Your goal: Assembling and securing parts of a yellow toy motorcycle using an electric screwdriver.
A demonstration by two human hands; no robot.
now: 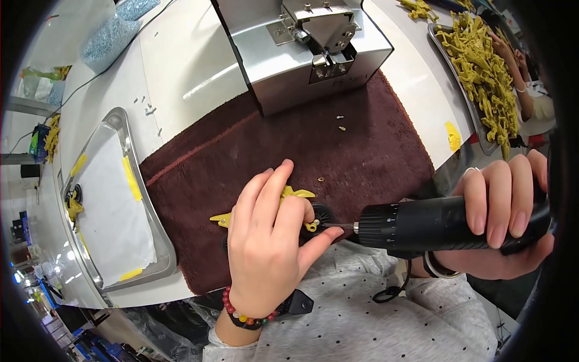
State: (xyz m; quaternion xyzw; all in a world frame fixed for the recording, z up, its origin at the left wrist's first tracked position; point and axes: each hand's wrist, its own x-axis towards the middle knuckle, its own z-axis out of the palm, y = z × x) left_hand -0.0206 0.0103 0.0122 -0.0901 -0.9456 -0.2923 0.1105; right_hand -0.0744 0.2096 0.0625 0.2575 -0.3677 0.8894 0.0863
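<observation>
My left hand (265, 235) is closed over a small yellow plastic toy (295, 194) lying on the dark brown cloth (253, 145). A black wheel (322, 215) shows beside the toy, by the thumb and forefinger. Much of the toy is covered by my fingers. My right hand (500, 211) is wrapped round a black electric screwdriver (416, 224), held sideways. Its bit points left and reaches the wheel near my left thumb tip. Whether the bit sits in a screw I cannot tell.
A metal machine (313, 66) stands at the far edge of the cloth. On the left, a paper-lined metal tray (163, 253) holds a yellow piece with a black wheel. Several screws (149, 110) lie near it. Yellow parts (482, 72) fill a tray at right, beside another person's hand (503, 51).
</observation>
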